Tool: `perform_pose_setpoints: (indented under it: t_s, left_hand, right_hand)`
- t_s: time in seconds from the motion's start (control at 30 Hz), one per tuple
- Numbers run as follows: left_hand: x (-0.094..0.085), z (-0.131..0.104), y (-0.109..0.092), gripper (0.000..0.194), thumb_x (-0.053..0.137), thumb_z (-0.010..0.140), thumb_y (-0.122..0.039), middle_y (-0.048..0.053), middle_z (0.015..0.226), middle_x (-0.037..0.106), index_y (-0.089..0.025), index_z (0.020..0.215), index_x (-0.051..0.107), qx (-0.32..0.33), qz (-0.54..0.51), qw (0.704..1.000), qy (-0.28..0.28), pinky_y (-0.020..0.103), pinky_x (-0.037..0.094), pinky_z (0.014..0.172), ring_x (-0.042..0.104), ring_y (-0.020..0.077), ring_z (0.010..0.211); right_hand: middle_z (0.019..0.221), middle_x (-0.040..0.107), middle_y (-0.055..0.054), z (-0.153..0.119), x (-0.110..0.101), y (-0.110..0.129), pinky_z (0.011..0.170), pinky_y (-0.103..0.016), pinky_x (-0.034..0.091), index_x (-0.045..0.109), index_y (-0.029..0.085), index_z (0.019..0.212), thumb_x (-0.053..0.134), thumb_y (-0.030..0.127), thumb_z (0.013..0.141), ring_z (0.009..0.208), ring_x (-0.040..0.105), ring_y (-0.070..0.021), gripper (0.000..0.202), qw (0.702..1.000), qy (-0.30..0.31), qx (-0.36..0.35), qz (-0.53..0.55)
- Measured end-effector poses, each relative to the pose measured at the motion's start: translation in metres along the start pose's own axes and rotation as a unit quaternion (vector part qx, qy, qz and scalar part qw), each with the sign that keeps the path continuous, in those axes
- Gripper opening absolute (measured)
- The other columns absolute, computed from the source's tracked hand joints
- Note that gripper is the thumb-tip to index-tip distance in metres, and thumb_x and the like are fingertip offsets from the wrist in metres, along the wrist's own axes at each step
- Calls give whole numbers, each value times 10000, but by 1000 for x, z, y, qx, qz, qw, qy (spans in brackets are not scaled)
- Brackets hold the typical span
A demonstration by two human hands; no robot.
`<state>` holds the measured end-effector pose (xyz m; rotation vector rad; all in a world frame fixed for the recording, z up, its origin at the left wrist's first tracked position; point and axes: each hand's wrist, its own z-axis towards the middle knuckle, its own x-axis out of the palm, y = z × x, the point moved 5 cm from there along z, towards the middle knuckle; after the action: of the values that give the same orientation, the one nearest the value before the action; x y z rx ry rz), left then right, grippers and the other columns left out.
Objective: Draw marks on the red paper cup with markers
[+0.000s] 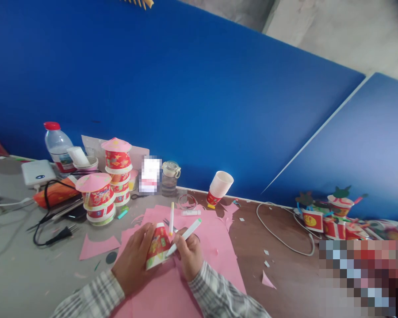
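Note:
My left hand is wrapped round a red and white paper cup, which lies tilted over the pink paper. Between the fingers of my right hand is a white marker pen with a green end. Its tip touches the cup near the rim, or comes very close to it. A second white marker with a yellow end is just beyond the cup. Behind my right hand, scissors are partly hidden. A white cap-like tube lies farther back on the paper.
Stacked paper-cup towers with pink cone roofs stand at left, near a plastic bottle, cables and a power bank. A glass jar and stacked cups stand by the blue partition. Decorated cups crowd the right.

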<state>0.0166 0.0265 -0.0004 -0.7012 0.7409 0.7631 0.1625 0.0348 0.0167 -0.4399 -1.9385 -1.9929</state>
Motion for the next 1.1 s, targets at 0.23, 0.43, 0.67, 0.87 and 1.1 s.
perform_pose_setpoints:
  t_s: [0.23, 0.43, 0.67, 0.87, 1.1]
  left_hand:
    - [0, 0, 1, 945, 516, 572, -662, 85, 1224, 422, -226, 1278, 63, -6, 6, 1000, -5, 430, 431, 855, 360, 295, 1120]
    - [1, -1, 2, 942, 502, 587, -660, 94, 1229, 414, -223, 1279, 34, 1, 5, 1000, 3, 427, 416, 870, 355, 293, 1124]
    - [-2, 0, -2, 919, 485, 601, -662, 115, 1221, 416, -203, 1279, 66, 1, 5, 1000, -10, 426, 423, 867, 351, 295, 1126]
    - [-2, 0, -1, 931, 495, 583, -673, 105, 1219, 419, -206, 1278, 88, 2, 10, 1000, -10, 419, 451, 839, 357, 300, 1121]
    - [-3, 0, -2, 924, 492, 598, -659, 118, 1201, 431, -199, 1279, 71, 15, 12, 1000, -14, 443, 453, 834, 364, 303, 1116]
  right_hand:
    - [276, 324, 139, 7, -9, -14, 267, -133, 261, 513, 196, 545, 645, 399, 620, 250, 230, -43, 254, 998, -43, 7, 34]
    - [344, 458, 85, 3, -7, -11, 301, -161, 328, 533, 177, 513, 693, 368, 566, 287, 340, -66, 255, 999, -26, 12, 36]
    - [307, 397, 109, 4, -8, -10, 279, -139, 272, 539, 172, 500, 697, 354, 570, 269, 277, -47, 251, 999, -38, 12, 30]
    - [292, 339, 128, 7, -11, -17, 253, -134, 235, 502, 202, 516, 641, 374, 601, 255, 232, -50, 237, 997, -47, 26, 46]
    - [354, 449, 82, 4, -13, -17, 314, -157, 322, 554, 174, 484, 688, 294, 564, 323, 348, -75, 197, 999, -41, 15, 30]
